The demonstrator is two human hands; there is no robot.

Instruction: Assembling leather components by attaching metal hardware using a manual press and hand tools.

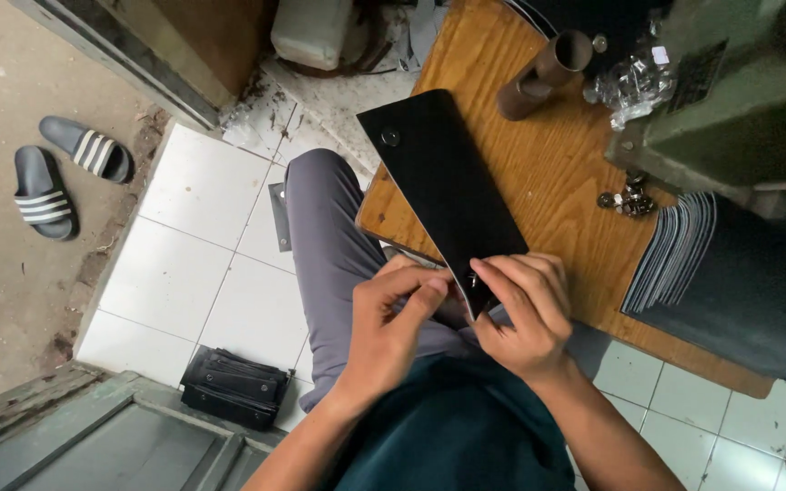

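Both hands pinch the near end of a black panel (443, 195) lying across the worktop (557, 182): left hand (388, 327), right hand (525, 314). A loose pinch could let the small stud slip.

Open wood on the wooden table (539, 182) between black panel (443, 195) and stack of dark sheets (684, 250): passable. Blocked at far end by brown tube (543, 73) and plastic bag of small parts (634, 82). Green machine (739, 91) closes the right side. Loose metal fittings (628, 200) beside stack.
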